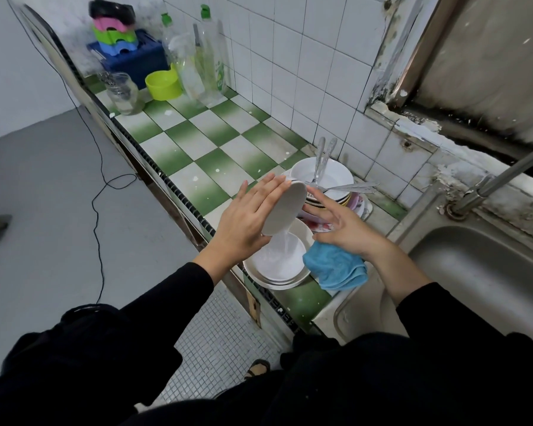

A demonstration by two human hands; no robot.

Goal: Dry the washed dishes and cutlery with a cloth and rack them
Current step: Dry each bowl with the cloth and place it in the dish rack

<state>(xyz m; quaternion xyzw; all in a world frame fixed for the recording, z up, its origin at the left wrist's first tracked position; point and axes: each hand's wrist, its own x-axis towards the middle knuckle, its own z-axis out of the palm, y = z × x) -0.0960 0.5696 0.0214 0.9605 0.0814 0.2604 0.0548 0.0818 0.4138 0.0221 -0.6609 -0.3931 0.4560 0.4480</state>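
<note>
Now | blue cloth (336,269) bunched under right hand (342,222), gripped by its lower fingers | stacked bowls (259,278) below left hand (250,216) | left hand flat, fingers straight, pressing tilted white bowl (285,210) | dish pile (345,176) with spoons (320,161) beyond right hand.

Tilted white bowl (285,209) drips into stacked bowls (277,267) beside blue cloth (336,269).

Head-worn view — steeply downward, close over the counter (197,142)
</note>
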